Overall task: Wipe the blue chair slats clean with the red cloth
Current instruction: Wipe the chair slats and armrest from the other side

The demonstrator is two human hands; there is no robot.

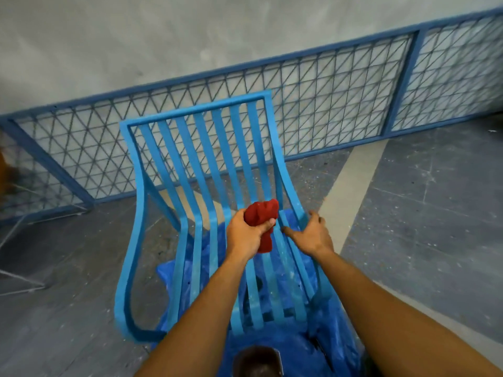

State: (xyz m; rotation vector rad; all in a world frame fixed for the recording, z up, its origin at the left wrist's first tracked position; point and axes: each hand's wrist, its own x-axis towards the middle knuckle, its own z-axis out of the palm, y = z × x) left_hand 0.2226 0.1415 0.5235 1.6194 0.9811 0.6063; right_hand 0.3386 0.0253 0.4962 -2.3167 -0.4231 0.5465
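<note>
A blue slatted chair (pixel 190 170) stands in front of me, its curved slats running from the backrest down into the seat. My left hand (pixel 245 235) grips a bunched red cloth (pixel 262 213) over the middle slats where seat meets back. One end of the cloth hangs below my fist. My right hand (pixel 310 232) rests with spread fingers on the right-side slats and frame rail, just beside the cloth.
A blue plastic sheet (pixel 288 341) lies under the chair on the grey tiled floor. A blue-framed wire mesh panel (pixel 326 104) leans against the grey wall behind. Another mesh panel (pixel 35 170) stands at the left. A dark object (pixel 257 360) shows at the bottom edge.
</note>
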